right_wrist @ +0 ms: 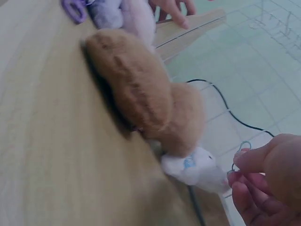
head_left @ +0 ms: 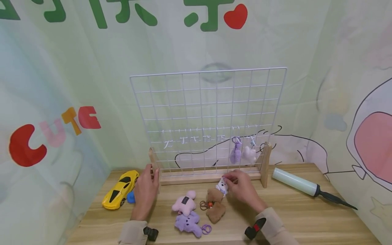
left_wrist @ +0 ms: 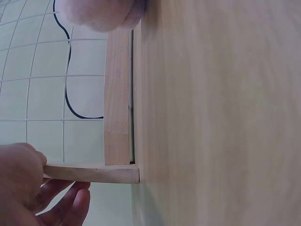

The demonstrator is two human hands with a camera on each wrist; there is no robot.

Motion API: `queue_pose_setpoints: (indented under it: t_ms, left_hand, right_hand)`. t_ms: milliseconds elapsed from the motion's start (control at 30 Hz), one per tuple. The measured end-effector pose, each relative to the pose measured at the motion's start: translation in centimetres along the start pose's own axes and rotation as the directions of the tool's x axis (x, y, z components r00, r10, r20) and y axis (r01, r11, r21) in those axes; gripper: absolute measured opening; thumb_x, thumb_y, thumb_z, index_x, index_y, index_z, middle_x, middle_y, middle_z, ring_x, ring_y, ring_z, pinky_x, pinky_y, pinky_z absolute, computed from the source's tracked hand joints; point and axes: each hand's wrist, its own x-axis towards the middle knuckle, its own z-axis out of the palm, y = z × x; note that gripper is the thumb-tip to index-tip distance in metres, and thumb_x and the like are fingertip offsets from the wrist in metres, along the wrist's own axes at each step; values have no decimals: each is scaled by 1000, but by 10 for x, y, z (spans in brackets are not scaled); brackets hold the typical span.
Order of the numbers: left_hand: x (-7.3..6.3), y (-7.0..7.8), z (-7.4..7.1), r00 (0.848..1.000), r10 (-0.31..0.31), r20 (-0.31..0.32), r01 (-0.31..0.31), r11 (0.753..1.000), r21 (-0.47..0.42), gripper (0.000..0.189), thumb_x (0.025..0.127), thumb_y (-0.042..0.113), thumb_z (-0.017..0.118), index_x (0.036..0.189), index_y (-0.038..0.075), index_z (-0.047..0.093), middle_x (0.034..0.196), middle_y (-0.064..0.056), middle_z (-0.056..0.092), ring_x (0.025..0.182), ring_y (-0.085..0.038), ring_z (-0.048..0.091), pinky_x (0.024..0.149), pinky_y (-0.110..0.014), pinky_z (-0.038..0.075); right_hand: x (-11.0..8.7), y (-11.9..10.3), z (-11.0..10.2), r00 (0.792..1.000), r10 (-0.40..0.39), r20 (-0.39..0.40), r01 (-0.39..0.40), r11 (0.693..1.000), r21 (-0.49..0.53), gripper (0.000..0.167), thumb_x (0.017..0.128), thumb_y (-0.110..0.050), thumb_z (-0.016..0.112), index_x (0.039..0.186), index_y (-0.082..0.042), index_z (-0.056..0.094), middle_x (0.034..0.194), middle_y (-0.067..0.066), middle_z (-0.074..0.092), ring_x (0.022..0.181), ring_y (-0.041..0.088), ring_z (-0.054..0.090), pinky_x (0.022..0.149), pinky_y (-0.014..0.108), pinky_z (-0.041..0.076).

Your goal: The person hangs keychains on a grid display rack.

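Note:
A white wire grid rack [head_left: 208, 119] with wooden feet stands at the table's back. My left hand [head_left: 147, 185] grips its left wooden upright [left_wrist: 94, 173], fingers on one side and thumb side on the other. My right hand [head_left: 243, 189] pinches the light blue ring [right_wrist: 245, 145] of a small white plush keychain [head_left: 222, 185], which has a blue bow and leans beside a brown plush [right_wrist: 127, 80]. Left of it lie a pink plush [head_left: 184, 203] and a purple plush [head_left: 188, 223] with a purple ring [head_left: 206, 229].
On the rack's right side hang a purple plush keychain [head_left: 236, 153] and a white one [head_left: 249, 154], with several bare white hooks [head_left: 183, 139] to their left. A yellow toy car [head_left: 120, 190] and a blue object [head_left: 130, 197] are at left. At right lies a pale green cylinder with a black handle [head_left: 295, 181].

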Motion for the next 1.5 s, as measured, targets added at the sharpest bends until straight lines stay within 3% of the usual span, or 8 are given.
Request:
queue_pose_setpoints:
  t_ms: [233, 467, 633, 800, 1033, 1200, 1500]
  left_hand:
    - [0, 0, 1, 1000, -1, -4, 1, 1000, -1, 32, 111, 30, 65, 127, 2, 61, 105, -23, 76, 91, -40, 76, 77, -57, 64]
    - [0, 0, 1, 1000, -8, 3, 8, 1000, -3, 33, 111, 30, 65, 128, 2, 61, 107, -23, 76, 91, -39, 76, 77, -57, 64]
    - [1, 0, 1, 1000, -15, 9, 15, 1000, -3, 33, 111, 31, 64, 129, 3, 61, 109, -23, 76, 92, -39, 76, 78, -57, 64]
    - [0, 0, 1, 1000, -11, 5, 11, 1000, -7, 32, 111, 30, 65, 128, 3, 61, 108, -22, 76, 92, -39, 75, 78, -57, 64]
    - [0, -2, 1, 1000, -5, -11, 5, 1000, -9, 31, 110, 29, 67, 126, 3, 62, 104, -21, 75, 89, -38, 74, 76, -57, 63]
    - [0, -3, 3, 1000, -14, -11, 14, 1000, -9, 32, 110, 29, 66, 128, 3, 62, 108, -22, 76, 90, -38, 75, 77, -57, 64]
    - [1, -1, 3, 1000, -1, -10, 1, 1000, -8, 33, 111, 29, 65, 129, 2, 61, 105, -23, 75, 90, -40, 74, 76, -58, 63]
  right_hand:
    - [4, -9, -8, 1000, 20, -24, -19, 1000, 25, 10, 98, -7, 80, 105, -12, 84, 108, 5, 79, 92, 13, 72, 76, 22, 63]
    - [5, -23, -17, 998, 9, -60, -8, 1000, 19, 12, 100, -13, 79, 110, -9, 84, 103, 2, 85, 87, 8, 73, 76, 23, 61]
    - [5, -35, -25, 996, 1, -94, 3, 999, 42, 14, 99, -16, 80, 112, -10, 83, 104, 3, 85, 90, 12, 77, 77, 23, 61]
    - [4, -45, -33, 995, 23, -100, -10, 992, 126, 19, 100, -22, 81, 116, -12, 82, 105, 3, 85, 93, 14, 80, 82, 23, 61]
    - [6, -61, -41, 991, -12, -133, 51, 954, 296, 19, 99, -23, 82, 112, -11, 80, 101, 3, 85, 94, 13, 79, 87, 23, 61]
    - [8, -72, -45, 989, -33, -142, 78, 942, 328, 19, 102, -23, 79, 116, -11, 78, 105, 3, 85, 97, 14, 79, 89, 24, 61]
    - [13, -83, -46, 987, 20, -162, 38, 938, 343, 21, 104, -27, 76, 121, -15, 77, 112, 2, 84, 101, 12, 77, 88, 23, 60]
